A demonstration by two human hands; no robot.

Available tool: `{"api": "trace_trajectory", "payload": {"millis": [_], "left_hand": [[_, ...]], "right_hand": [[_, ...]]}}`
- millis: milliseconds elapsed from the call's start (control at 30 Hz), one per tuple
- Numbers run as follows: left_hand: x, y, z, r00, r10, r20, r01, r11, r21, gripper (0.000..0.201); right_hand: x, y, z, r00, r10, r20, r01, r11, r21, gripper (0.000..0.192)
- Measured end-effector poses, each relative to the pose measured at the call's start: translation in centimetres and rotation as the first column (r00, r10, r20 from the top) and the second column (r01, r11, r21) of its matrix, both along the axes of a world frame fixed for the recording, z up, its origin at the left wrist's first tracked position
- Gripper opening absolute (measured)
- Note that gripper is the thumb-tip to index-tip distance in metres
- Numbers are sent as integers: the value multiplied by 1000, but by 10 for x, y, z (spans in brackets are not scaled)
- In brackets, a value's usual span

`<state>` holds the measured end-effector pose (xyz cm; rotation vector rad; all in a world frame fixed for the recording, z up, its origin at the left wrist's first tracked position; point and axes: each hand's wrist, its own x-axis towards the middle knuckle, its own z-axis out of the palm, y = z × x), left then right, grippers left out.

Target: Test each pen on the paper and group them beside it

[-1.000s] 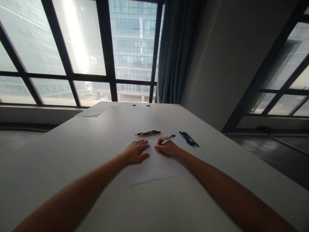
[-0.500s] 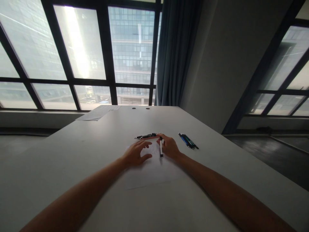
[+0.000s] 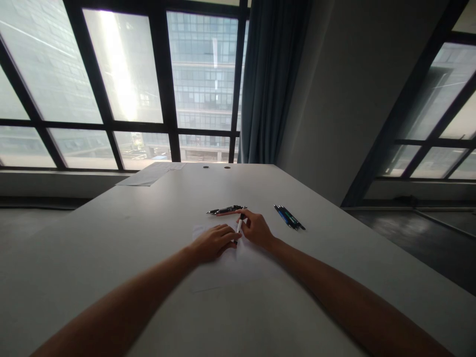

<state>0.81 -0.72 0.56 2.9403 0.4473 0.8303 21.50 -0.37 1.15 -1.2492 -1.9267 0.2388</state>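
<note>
The white-and-black pen (image 3: 240,226) lies between the two hands, its far end pinched by the right hand (image 3: 257,229) and its near end closed on by the fingertips of the left hand (image 3: 213,243), a two-ended hold that probably keeps the slim barrel steady and stops it rolling. Under both hands the sheet of paper (image 3: 238,272) lies flat on the table (image 3: 167,317), likely kept near for easy reach. A cluster of pens (image 3: 225,210) lies just beyond the fingers, and a second bunch (image 3: 288,216) sits apart, right of the right hand, perhaps to keep the two groups separate.
</note>
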Motion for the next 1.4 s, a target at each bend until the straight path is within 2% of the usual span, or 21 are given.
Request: {"api": "trace_trajectory", "payload": {"millis": [67,167,267,400,500,567,633,700,833,967,1067,1167,1300,1400], "left_hand": [[-1,3,-1,1000,-18,19,18,1000,-10,36],[-4,7,-4,996,22,84,-20,1000,-22,45],[-6,11,-6,983,140,121,-138,990,-19,38],[-6,10,-7,949,311,48,-309,950,-39,27],[-6,10,-6,934,357,-23,-358,932,-60,25],[-6,10,-6,934,355,-47,-357,931,-78,26],[-6,11,-6,935,351,-52,-354,931,-88,26],[-6,11,-7,934,352,-52,-356,930,-88,26],[-6,11,-7,935,351,-46,-354,931,-90,26],[-6,11,-8,937,349,-28,-350,932,-97,26],[-6,13,-8,937,349,-13,-348,931,-113,25],[-6,14,-8,936,353,1,-349,926,-147,26],[-6,16,-8,934,358,5,-352,919,-179,20],[-6,16,-7,931,366,-1,-360,914,-189,15]], "right_hand": [[2,4,1,989,56,-136,-64,996,-55,38],[12,14,11,907,70,-414,-133,983,-124,31],[36,28,27,845,-23,-534,-55,990,-129,30],[97,45,39,905,-237,-354,217,971,-98,45],[152,52,30,855,-494,-156,485,869,-99,58],[181,55,19,789,-613,39,613,780,-127,46],[200,57,8,746,-646,166,666,728,-162,38],[208,59,-1,746,-633,206,666,720,-195,37],[205,64,-8,780,-581,233,625,745,-234,34],[199,67,-7,786,-559,262,614,755,-231,29],[194,66,-3,773,-568,284,626,754,-196,25],[180,62,3,761,-573,303,625,773,-107,29],[132,60,5,818,-467,337,502,865,-18,29],[81,62,2,872,-250,421,256,966,44,28]]}}
